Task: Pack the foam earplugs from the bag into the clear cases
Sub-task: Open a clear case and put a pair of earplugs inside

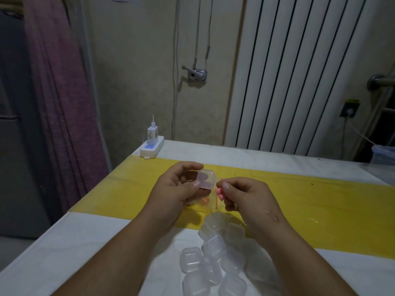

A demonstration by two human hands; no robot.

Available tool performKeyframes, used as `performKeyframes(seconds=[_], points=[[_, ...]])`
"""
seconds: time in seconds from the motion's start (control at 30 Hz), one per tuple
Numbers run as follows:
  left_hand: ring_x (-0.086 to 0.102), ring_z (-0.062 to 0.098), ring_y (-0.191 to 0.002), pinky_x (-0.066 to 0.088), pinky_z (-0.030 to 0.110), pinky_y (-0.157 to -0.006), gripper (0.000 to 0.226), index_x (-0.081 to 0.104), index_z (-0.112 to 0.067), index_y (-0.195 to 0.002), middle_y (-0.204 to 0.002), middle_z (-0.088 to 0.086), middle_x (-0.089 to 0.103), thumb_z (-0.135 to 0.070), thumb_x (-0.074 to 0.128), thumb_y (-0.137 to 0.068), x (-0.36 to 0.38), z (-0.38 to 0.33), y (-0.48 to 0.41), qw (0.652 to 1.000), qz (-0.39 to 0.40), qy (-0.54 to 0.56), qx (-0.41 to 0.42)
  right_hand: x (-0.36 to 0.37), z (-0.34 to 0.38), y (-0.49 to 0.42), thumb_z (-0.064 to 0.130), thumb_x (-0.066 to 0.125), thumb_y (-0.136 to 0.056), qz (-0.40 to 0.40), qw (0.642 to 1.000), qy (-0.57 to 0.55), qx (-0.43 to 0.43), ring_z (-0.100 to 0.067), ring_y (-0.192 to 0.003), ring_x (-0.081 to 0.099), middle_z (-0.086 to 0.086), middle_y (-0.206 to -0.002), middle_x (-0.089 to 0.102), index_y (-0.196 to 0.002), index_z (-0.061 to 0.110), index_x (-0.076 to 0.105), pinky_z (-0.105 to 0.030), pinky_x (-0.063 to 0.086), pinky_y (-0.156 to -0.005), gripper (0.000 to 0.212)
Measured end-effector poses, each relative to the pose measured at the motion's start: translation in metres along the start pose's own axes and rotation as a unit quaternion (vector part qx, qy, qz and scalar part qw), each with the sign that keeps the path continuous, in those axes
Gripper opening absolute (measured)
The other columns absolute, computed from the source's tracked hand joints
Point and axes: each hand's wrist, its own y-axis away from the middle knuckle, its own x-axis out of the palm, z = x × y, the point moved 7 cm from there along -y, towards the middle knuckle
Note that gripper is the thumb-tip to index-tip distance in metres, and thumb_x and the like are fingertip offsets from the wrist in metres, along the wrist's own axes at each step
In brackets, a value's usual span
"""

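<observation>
Pinching a pink foam earplug point(219, 191) between thumb and fingertips, our right hand point(250, 199) holds it just to the right of the clear case point(207, 178), close to it but not yet inside. A thin red cord point(217, 201) hangs from the earplug. Our left hand point(177, 189) grips that case between thumb and forefinger, lifted off the table point(64, 253). We cannot tell whether its lid stands open.

Directly below the case, what looks like the clear bag point(210, 208) lies on the yellow strip point(320, 199), with orange earplugs point(204, 202) showing through it. Nearer to us than the case, a pile of empty cases point(213, 251) is heaped on the white part of the table. Beyond the case and to its left, a power strip point(152, 148) sits at the table's far edge.

We judge the step in hand to be loading this one case. Next, the earplug must go into the case's opening, so the left hand should turn the mouth toward the right hand. The foam will likely need a light squeeze, and the cord must be tucked in before the lid shuts.
</observation>
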Motion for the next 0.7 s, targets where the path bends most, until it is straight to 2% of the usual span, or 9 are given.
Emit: performKeyframes(seconds=[0.1,0.2,0.3,0.4,0.47,0.57,0.7], points=[[0.068,0.022,-0.081,0.057,0.027,-0.066,0.032,0.058,-0.009,-0.104,-0.095,0.013,0.064,0.016,0.057,-0.085,0.001,-0.004,0.002,1.0,-0.001,-0.018,0.012,0.003,0.002,0.001,0.008,0.064,-0.089,0.025,0.999,0.026,-0.015,-0.014,-0.058,0.051,-0.005,-0.065,0.066,-0.074,0.014,0.077,-0.034,0.046,-0.061,0.021],[0.068,0.015,-0.082,0.053,0.023,-0.068,0.043,0.063,-0.015,-0.11,-0.094,0.004,0.069,0.019,0.057,-0.084,0.005,-0.006,0.003,0.997,0.015,-0.075,0.03,0.006,0.004,0.003,0.011,0.068,-0.087,0.037,0.998,0.053,-0.029,-0.013,-0.057,0.052,-0.003,-0.064,0.067,-0.077,0.016,0.077,-0.035,0.047,-0.062,0.015],[0.064,0.008,-0.076,0.05,0.019,-0.062,0.04,0.069,-0.018,-0.095,-0.082,-0.008,0.071,0.018,0.062,-0.08,0.006,-0.009,0.004,0.988,-0.001,-0.152,0.037,0.004,0.002,0.003,0.013,0.069,-0.086,0.027,0.997,0.064,-0.027,-0.013,-0.057,0.053,-0.003,-0.064,0.068,-0.077,0.016,0.077,-0.037,0.048,-0.062,0.013],[0.064,0.011,-0.073,0.051,0.019,-0.06,0.033,0.068,-0.013,-0.091,-0.081,-0.003,0.07,0.017,0.066,-0.077,0.004,-0.01,0.004,0.984,-0.013,-0.172,0.043,0.002,0.001,0.002,0.013,0.068,-0.087,0.012,0.997,0.069,-0.02,-0.014,-0.056,0.052,-0.004,-0.064,0.066,-0.074,0.016,0.077,-0.035,0.047,-0.061,0.017],[0.067,0.012,-0.075,0.052,0.02,-0.062,0.03,0.066,-0.01,-0.089,-0.083,0.001,0.07,0.017,0.067,-0.077,0.005,-0.011,0.005,0.981,-0.02,-0.186,0.056,0.002,-0.001,0.002,0.012,0.066,-0.089,0.012,0.999,0.041,-0.001,-0.015,-0.058,0.051,-0.007,-0.065,0.064,-0.073,0.014,0.077,-0.033,0.046,-0.06,0.019],[0.067,0.007,-0.078,0.053,0.018,-0.068,0.028,0.066,-0.014,-0.084,-0.086,-0.005,0.069,0.013,0.069,-0.076,0.006,-0.015,0.007,0.962,-0.044,-0.255,0.092,0.007,-0.008,0.003,0.007,0.061,-0.092,0.034,0.994,-0.077,0.074,-0.013,-0.059,0.051,-0.007,-0.068,0.063,-0.074,0.007,0.076,-0.023,0.048,-0.055,0.023],[0.066,0.005,-0.087,0.056,0.025,-0.076,0.031,0.065,-0.026,-0.08,-0.093,-0.009,0.067,0.003,0.074,-0.075,0.006,-0.016,0.007,0.925,-0.051,-0.351,0.138,0.012,-0.013,0.006,0.007,0.058,-0.093,0.06,0.987,-0.098,0.113,-0.01,-0.056,0.051,-0.006,-0.068,0.063,-0.08,0.0,0.073,-0.02,0.048,-0.053,0.022]])
